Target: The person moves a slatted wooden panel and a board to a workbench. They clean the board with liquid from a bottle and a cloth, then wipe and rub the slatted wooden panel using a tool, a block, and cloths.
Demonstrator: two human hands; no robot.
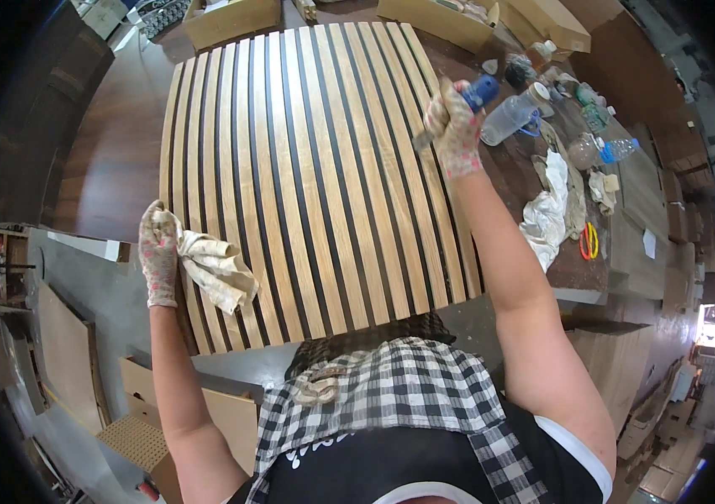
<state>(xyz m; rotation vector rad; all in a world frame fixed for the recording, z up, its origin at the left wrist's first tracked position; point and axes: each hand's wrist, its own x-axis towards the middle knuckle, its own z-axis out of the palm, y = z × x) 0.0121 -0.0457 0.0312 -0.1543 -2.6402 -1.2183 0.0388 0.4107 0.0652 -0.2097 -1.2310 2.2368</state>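
- And there was the slatted panel (294,185), lying across the desk (105,168) right in front of the person, pale slats running lengthwise with dark grooves between them
- Over at its left edge, the left hand (160,252), gloved, had its fingers closed on a cloth (219,273), whose loose folds spilled onto the slats
- Across on the right, the gloved right hand (458,130) had its fingers wrapped around a blue-handled tool (482,92), up above the panel's right side
- As for progress, every slat in view looked in place, so the assembly seemed done; what was left was probably surface work, with cloth and tool both in hand
- How much of that was finished? Impossible to call: no clear line split treated wood from untreated, and glare washed out the upper middle
- Hard to make out, too, was the tool's working end, a blurred greyish piece below the fist; whether it touched the wood could not be told
- The panel's underside was hidden, and the cardboard boxes (231,25) beyond the far edge were cut off by the frame
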